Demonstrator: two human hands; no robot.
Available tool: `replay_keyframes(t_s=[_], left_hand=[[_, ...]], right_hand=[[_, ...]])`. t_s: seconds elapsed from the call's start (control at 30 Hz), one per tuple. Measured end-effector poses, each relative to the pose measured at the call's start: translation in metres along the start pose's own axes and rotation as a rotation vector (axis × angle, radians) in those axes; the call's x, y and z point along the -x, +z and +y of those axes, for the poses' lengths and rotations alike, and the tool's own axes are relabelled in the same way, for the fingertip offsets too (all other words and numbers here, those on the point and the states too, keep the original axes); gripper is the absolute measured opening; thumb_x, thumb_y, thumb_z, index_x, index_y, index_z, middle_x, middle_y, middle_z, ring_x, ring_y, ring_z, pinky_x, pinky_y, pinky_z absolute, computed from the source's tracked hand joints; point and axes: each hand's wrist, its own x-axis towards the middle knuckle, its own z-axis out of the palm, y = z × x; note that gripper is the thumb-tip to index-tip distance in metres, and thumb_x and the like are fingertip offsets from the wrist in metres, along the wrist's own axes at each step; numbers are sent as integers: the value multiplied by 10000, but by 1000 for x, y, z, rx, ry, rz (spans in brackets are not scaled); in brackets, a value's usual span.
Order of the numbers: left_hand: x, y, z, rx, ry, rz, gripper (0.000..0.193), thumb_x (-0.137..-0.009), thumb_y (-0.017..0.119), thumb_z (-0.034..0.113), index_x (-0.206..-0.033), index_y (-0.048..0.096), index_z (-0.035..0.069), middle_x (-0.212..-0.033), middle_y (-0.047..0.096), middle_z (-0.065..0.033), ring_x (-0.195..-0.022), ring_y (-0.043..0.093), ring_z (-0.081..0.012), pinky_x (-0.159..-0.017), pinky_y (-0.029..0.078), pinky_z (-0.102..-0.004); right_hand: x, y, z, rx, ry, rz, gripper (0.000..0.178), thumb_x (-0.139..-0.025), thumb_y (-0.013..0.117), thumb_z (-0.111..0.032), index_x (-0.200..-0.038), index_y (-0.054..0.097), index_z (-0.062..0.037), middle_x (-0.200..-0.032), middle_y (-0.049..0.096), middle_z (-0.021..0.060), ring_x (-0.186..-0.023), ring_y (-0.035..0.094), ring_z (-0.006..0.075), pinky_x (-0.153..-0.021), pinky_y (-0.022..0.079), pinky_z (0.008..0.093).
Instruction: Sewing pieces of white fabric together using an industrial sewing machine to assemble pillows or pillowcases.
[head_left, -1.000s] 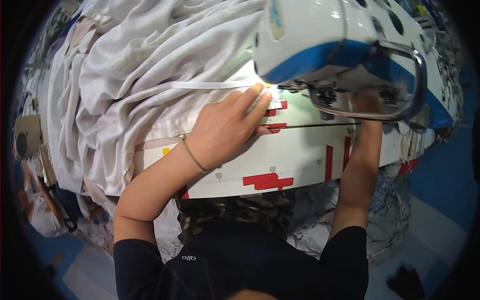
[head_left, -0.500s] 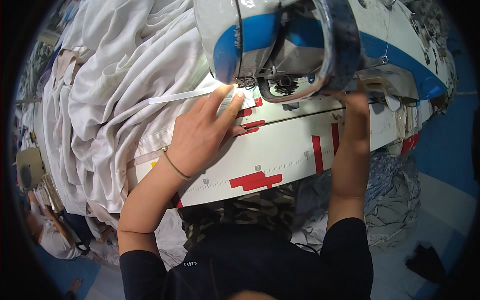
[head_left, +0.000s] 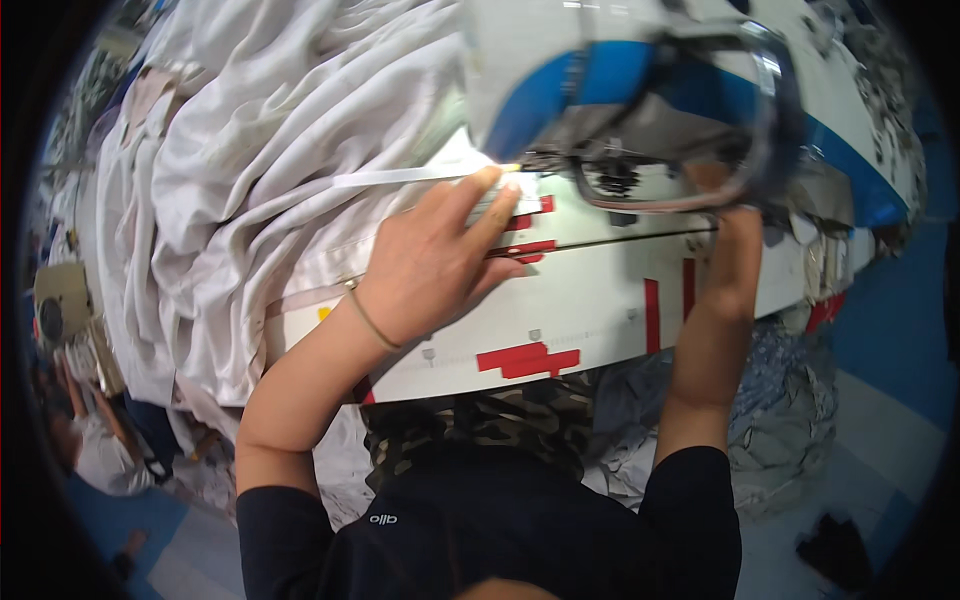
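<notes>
White fabric strip (head_left: 400, 177), narrow and flat, lies on the pale sewing table (head_left: 600, 300) at the foot of the sewing machine (head_left: 640, 90), its near end pinned under the extended fingertips of the left hand (head_left: 430, 265), which lies flat and open on the table with a thin bracelet (head_left: 368, 315) at the wrist. Right hand (head_left: 735, 215) reaches up behind the machine's blue-and-white head, fingers hidden, so its grip cannot be told. Heaped white cloth (head_left: 250, 170) covers the table's left side; red tape marks (head_left: 528, 358) sit along the front edge; crumpled fabric (head_left: 790, 400) lies on the floor at right; no container shows.
</notes>
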Motion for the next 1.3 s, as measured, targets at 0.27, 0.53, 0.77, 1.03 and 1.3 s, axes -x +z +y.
replay_keyframes(t_s=[0.27,0.53,0.77,1.03,1.3], left_hand=[[-2,9,-2,29,28,81,650,-830,758,463,-1333,621,73,-1353,548,-79,-966,618,-228,-688,561,-346],[-4,10,-7,-8,18,97,669,-816,771,451,-1337,618,60,-1350,549,-77,-1009,603,-220,-715,563,-345],[-6,6,-5,-20,17,73,685,-799,780,475,-1318,620,56,-1331,552,-74,-1010,601,-223,-720,562,-351],[-2,3,-6,46,14,13,706,-811,771,471,-1391,604,105,-1362,564,-109,-1052,618,-272,-759,548,-375],[0,4,-4,36,42,65,684,-796,780,462,-1337,617,76,-1288,559,-79,-980,605,-222,-700,556,-357]], right_hand=[[24,26,49,210,-26,-73,458,-946,627,-355,-1304,633,-70,-1340,619,207,-1229,578,403,-1042,459,495],[30,-4,-39,-5,-11,108,429,-939,632,-284,-1292,639,-41,-1297,641,242,-1209,591,434,-1030,476,495],[36,-58,-150,-142,-503,530,498,-832,860,-178,-1246,640,-11,-1170,682,197,-1040,665,391,-900,534,452],[43,-36,-148,-188,-473,503,488,-791,910,-162,-1179,661,0,-1130,646,243,-979,658,436,-877,547,449],[50,-37,-133,-110,-448,452,483,-799,859,-163,-1196,632,-7,-1116,649,245,-985,633,468,-885,535,511]])
